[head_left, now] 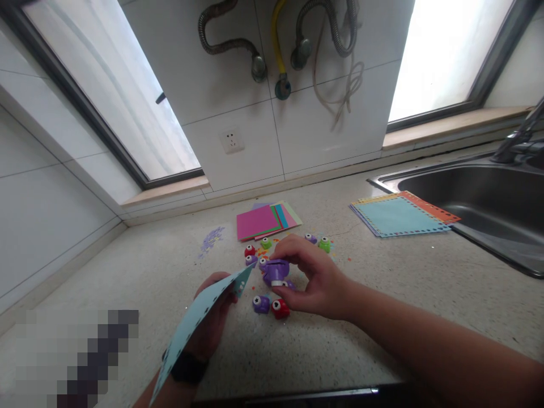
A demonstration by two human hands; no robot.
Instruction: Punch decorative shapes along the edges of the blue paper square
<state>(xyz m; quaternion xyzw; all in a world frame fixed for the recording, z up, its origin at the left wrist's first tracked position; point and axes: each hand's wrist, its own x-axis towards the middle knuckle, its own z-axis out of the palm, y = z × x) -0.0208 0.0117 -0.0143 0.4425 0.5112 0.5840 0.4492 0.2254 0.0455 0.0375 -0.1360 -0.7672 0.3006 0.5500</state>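
My left hand [212,320] is closed on a light blue paper sheet [199,309], held on edge with its top corner pointing toward a purple paper punch [275,271]. My right hand [312,279] grips that purple punch from above, thumb below and fingers over it, just above the speckled counter [382,294]. The sheet's corner sits right beside the punch's slot. Several small punches lie around: a purple one [260,304], a red one [280,309], another red one [250,250], and green ones [325,245].
A stack of coloured paper [266,220] lies behind the punches. Punched sheets [402,214] rest by the steel sink [480,204] at right. Purple paper scraps [211,239] scatter at left. A tiled wall with a socket [232,140] and hoses stands behind.
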